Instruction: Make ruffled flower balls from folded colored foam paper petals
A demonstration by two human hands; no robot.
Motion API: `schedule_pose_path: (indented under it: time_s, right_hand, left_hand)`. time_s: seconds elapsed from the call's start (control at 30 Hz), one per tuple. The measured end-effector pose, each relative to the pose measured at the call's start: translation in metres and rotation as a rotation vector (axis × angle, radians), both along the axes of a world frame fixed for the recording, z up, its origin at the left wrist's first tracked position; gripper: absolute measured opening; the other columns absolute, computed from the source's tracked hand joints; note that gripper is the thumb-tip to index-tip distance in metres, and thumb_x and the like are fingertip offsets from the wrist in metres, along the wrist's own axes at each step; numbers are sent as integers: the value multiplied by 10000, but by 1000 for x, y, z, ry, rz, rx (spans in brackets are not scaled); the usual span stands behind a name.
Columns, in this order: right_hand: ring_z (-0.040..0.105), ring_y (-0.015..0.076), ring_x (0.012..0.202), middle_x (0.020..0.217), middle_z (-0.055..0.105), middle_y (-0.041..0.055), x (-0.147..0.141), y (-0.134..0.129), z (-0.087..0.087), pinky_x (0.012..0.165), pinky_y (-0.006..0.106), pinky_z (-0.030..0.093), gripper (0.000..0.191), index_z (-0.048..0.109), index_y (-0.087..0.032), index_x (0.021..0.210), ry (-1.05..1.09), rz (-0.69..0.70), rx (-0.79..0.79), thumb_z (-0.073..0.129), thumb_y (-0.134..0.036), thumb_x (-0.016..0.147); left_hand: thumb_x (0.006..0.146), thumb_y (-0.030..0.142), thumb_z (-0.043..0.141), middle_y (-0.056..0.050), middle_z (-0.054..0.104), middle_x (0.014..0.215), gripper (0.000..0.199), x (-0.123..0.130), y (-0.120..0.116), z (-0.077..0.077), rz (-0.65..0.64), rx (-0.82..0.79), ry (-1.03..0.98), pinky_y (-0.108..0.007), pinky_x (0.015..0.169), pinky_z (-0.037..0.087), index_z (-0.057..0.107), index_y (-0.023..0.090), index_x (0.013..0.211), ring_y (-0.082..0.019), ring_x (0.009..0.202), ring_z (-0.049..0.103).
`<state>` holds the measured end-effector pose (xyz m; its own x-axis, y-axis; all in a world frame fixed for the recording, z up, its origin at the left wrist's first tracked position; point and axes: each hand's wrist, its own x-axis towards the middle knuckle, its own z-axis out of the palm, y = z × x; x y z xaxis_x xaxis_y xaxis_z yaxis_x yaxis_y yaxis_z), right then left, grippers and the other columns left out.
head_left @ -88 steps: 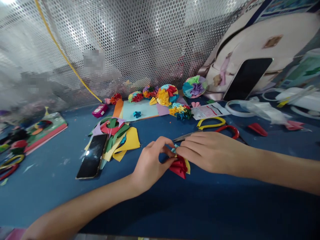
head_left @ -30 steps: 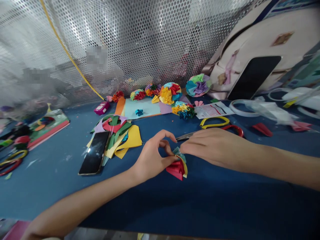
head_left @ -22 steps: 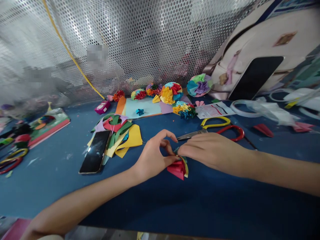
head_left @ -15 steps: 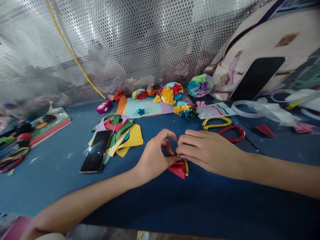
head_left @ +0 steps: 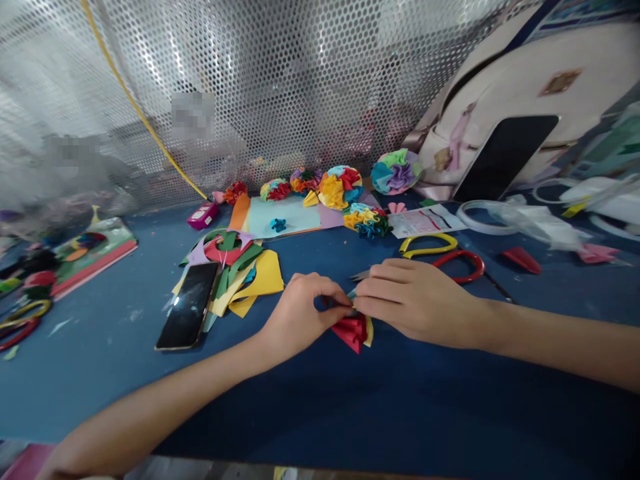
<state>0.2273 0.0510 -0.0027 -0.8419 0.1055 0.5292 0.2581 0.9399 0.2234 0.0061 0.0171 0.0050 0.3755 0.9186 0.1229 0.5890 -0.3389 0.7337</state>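
Between my two hands is a small folded paper flower (head_left: 352,331), red with a yellow edge and a bit of light blue. My left hand (head_left: 303,313) pinches it from the left with thumb and forefinger. From the right, my right hand (head_left: 413,301) closes its fingertips on the same flower, and its fingers hide part of it. A pair of scissors (head_left: 459,267) with one yellow and one red handle lies behind and partly under my right hand; its blade tip shows past my knuckles.
A phone (head_left: 188,305) rests against coloured paper scraps (head_left: 260,283) on the left. Several finished paper flowers (head_left: 341,187) line the metal mesh at the back. Another phone (head_left: 505,160) leans on a pale backpack (head_left: 590,87); tape rolls (head_left: 487,229) lie at right.
My left thumb and forefinger have come closer together on the flower. The red paper looks more crumpled. The scissors' blade tip shows more plainly now.
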Motion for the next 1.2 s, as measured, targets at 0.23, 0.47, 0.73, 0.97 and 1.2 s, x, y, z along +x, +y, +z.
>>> schedule_pose_path:
  time_s: [0.23, 0.47, 0.73, 0.97, 1.2]
  right_hand:
    - [570, 187, 776, 833, 632, 41, -3, -10, 6, 674, 310, 436, 206, 620, -185, 875, 14, -91, -325, 504, -226, 1040]
    - [569, 154, 747, 836, 587, 6, -3, -14, 7, 603, 268, 384, 172, 566, -203, 834, 4, -168, -584, 512, -122, 975]
    - [490, 173, 763, 846, 653, 18, 2, 4, -2, 656, 329, 374, 304, 633, -197, 873, -26, 58, 38, 405, -62, 1022]
    - [527, 181, 769, 830, 648, 31, 1, 0, 2, 672, 332, 381, 267, 630, -192, 879, -15, -1, -15, 440, -190, 1068]
    - [581, 176, 750, 821, 614, 27, -2, -15, 2, 629, 304, 412, 186, 589, -186, 860, 11, -177, -347, 500, -175, 1023]
  left_hand:
    - [741, 48, 796, 26, 756, 715, 202, 3, -3, -3, 9, -14, -51, -324, 800, 476, 708, 207, 653, -162, 723, 642]
    - [735, 79, 835, 11, 751, 703, 185, 7, -4, -9, 23, -49, -141, -282, 693, 470, 708, 192, 661, -158, 703, 629]
    - [827, 98, 762, -19, 803, 838, 113, -3, 5, -1, -133, -70, -65, -313, 811, 524, 785, 200, 783, -182, 807, 707]
    - [770, 1, 737, -3, 787, 783, 208, -2, 2, -3, -75, -77, -81, -311, 794, 523, 786, 202, 750, -171, 750, 697]
    - [791, 82, 810, 5, 769, 776, 158, 5, -8, -4, 7, 48, 40, -404, 904, 442, 760, 223, 741, -195, 792, 674]
